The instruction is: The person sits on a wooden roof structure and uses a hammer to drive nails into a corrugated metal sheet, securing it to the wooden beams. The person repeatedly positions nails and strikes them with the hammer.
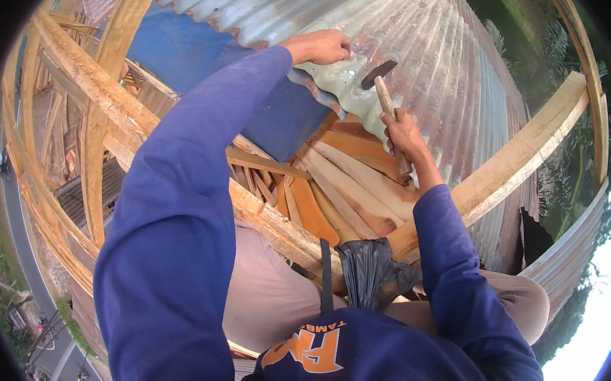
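Observation:
My right hand (405,135) is wrapped round the wooden handle of a hammer (385,96). The hammer's dark metal head is raised just over a piece of corrugated metal sheet (355,86), pale grey-green with a ragged edge. My left hand (321,47) rests at the upper part of that piece, its fingers curled closed; whatever they may pinch is hidden. A small bright spot shows on the sheet between my left hand and the hammer head. Larger, rust-streaked corrugated roofing (445,60) spreads beyond and to the right.
A thick wooden beam (515,154) crosses in front of me, and a roof frame of beams (92,78) stands at left. Loose boards (348,187) lie below the sheet's edge. A blue tarp (190,57) is behind my left arm; a black plastic bag (371,271) hangs at my lap.

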A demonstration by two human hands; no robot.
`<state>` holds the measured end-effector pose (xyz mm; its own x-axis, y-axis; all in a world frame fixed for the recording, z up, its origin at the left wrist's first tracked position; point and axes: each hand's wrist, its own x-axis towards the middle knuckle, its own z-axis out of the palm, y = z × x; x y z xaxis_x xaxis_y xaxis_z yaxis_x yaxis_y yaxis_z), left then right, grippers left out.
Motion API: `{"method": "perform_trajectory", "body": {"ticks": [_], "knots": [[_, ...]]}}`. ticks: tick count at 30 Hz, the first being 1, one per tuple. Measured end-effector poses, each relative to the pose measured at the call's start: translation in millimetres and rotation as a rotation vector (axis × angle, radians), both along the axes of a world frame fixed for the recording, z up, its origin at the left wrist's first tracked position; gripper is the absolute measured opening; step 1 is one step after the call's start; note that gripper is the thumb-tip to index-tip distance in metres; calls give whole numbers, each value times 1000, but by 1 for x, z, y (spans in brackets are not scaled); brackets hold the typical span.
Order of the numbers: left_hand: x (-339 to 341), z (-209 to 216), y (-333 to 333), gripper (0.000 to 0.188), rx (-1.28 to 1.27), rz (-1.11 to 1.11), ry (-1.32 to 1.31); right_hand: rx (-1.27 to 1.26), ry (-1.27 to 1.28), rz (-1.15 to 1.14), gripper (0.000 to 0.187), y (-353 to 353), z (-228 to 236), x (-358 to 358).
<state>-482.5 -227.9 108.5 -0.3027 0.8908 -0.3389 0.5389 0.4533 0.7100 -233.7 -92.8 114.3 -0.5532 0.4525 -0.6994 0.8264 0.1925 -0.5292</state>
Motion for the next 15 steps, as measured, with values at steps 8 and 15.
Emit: {"method": "perform_trajectory", "body": {"ticks": [8, 15], "knots": [[23, 141, -265, 22, 1097, 1147, 248, -118, -65, -54, 29, 1, 0, -14], [164, -4, -333, 18, 1292, 1962, -181, -255, -131, -201, 29, 11, -5, -14]]}}
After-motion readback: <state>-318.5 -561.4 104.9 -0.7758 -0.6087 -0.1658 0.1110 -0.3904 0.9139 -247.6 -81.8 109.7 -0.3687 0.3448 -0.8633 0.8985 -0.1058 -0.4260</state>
